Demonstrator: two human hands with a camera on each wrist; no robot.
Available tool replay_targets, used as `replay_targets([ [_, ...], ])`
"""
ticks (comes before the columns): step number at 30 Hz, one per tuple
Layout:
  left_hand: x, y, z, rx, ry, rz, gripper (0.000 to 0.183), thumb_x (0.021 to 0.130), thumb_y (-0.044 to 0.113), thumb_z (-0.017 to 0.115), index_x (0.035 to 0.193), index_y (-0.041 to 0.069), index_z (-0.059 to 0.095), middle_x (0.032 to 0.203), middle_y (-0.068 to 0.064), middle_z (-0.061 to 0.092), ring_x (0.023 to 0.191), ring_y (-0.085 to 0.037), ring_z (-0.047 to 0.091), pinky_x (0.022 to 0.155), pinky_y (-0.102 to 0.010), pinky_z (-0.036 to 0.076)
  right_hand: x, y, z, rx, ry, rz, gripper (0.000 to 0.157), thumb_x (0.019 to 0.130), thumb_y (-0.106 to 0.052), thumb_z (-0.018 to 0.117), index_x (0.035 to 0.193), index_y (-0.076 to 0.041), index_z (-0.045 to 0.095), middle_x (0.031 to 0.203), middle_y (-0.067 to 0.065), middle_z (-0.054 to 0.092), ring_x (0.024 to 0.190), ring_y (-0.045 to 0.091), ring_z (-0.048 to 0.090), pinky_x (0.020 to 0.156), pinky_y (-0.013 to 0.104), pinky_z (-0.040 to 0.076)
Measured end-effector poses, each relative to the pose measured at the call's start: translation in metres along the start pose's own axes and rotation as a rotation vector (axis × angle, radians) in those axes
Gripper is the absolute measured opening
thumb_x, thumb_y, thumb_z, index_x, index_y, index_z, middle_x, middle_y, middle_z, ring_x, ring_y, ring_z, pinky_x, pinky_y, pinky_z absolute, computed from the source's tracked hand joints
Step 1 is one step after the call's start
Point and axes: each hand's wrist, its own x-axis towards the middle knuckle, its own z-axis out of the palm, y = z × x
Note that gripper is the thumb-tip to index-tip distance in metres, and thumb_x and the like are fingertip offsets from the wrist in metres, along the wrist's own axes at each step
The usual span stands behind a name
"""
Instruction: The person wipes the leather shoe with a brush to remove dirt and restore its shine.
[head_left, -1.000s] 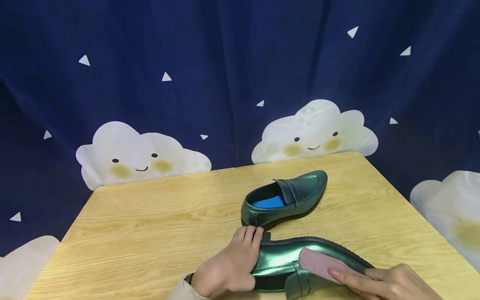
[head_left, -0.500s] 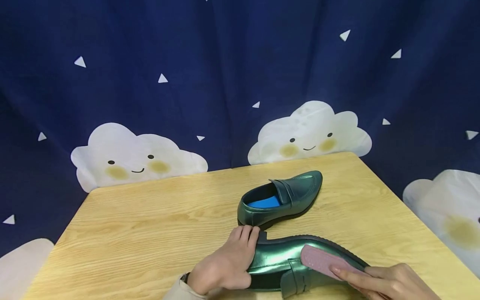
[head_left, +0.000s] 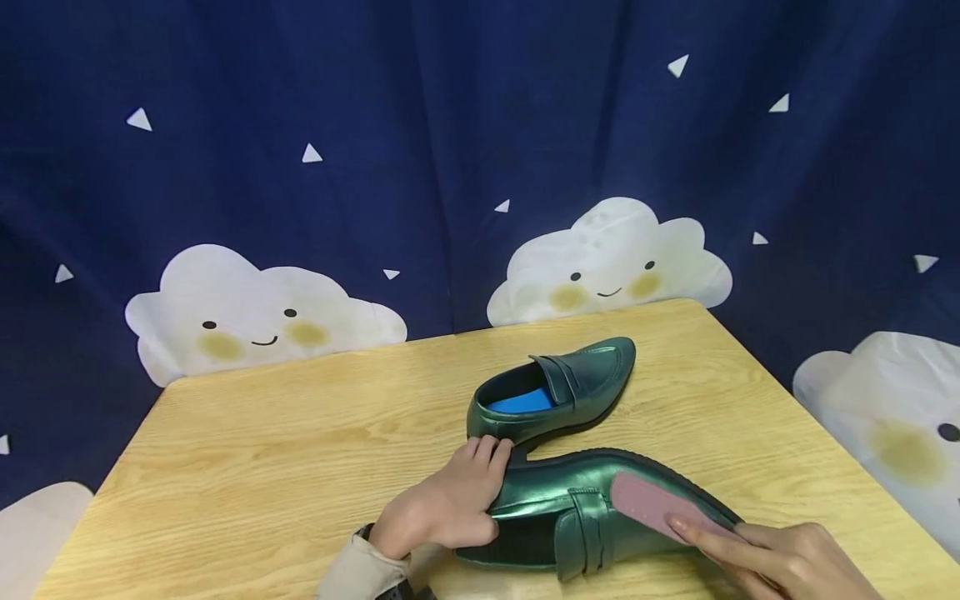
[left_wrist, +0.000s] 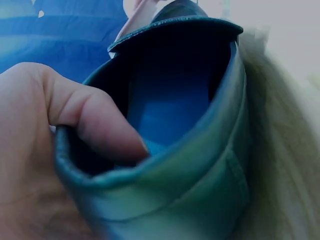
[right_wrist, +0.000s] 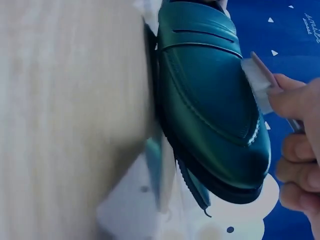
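Observation:
A glossy dark-green loafer (head_left: 540,487) lies tilted on its side at the table's front, its sole facing away from me. My left hand (head_left: 442,504) grips it at the heel; in the left wrist view its thumb (left_wrist: 107,125) hooks inside the opening, over a blue insole (left_wrist: 170,105). My right hand (head_left: 787,558) pinches a pink-backed brush (head_left: 660,508) at the toe end. White bristles (right_wrist: 257,82) touch the loafer's upper near the strap in the right wrist view. The matching loafer (head_left: 558,392) stands upright just behind, close to my left fingertips.
The pale wooden table (head_left: 262,467) extends to the left and behind the shoes. A dark-blue curtain (head_left: 360,100) with white clouds and small triangles hangs along its far edge.
The gripped loafer and my left hand have risen slightly. The brush has shifted a little toward the toe, away from the strap. The head view has turned slightly right.

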Motion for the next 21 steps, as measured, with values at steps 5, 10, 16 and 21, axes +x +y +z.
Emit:
replay_targets([
  [5, 0.0, -0.001, -0.003, -0.051, -0.016, -0.011, 0.085, 0.078, 0.02, 0.059, 0.151, 0.0, 0.019, 0.149, -0.017, 0.024, 0.139, -0.03, 0.021, 0.114, -0.042, 0.018, -0.003, 0.001, -0.003, 0.099, 0.043, -0.031, 0.038, 0.104, -0.029, 0.041, 0.116, -0.008, 0.07, 0.064, -0.025, 0.03, 0.059, -0.018, 0.022, 0.051, 0.002, 0.021],
  [10, 0.0, -0.001, -0.002, -0.067, -0.012, -0.009, 0.085, 0.079, 0.021, 0.057, 0.151, 0.0, 0.018, 0.151, -0.017, 0.022, 0.141, -0.03, 0.018, 0.115, -0.042, 0.017, -0.007, 0.011, -0.007, 0.078, 0.114, 0.001, 0.036, 0.103, -0.027, 0.044, 0.115, -0.005, 0.07, 0.073, -0.024, 0.05, 0.062, -0.016, 0.033, 0.053, 0.005, 0.027],
  [16, 0.001, -0.002, -0.002, -0.069, -0.01, 0.004, 0.086, 0.078, 0.02, 0.057, 0.151, 0.0, 0.018, 0.148, -0.016, 0.024, 0.136, -0.028, 0.022, 0.113, -0.041, 0.02, -0.011, 0.006, -0.004, 0.088, 0.049, -0.019, 0.027, 0.096, -0.019, 0.059, 0.117, -0.008, 0.07, 0.07, -0.028, 0.047, 0.063, -0.019, 0.036, 0.054, 0.004, 0.032],
  [21, 0.001, -0.003, -0.001, -0.082, 0.0, 0.007, 0.086, 0.077, 0.02, 0.057, 0.151, 0.0, 0.018, 0.147, -0.017, 0.025, 0.134, -0.028, 0.024, 0.113, -0.041, 0.021, -0.013, 0.003, -0.009, 0.124, 0.035, -0.006, 0.03, 0.089, -0.013, 0.067, 0.118, -0.007, 0.07, 0.067, -0.028, 0.04, 0.062, -0.02, 0.036, 0.054, 0.002, 0.03],
])
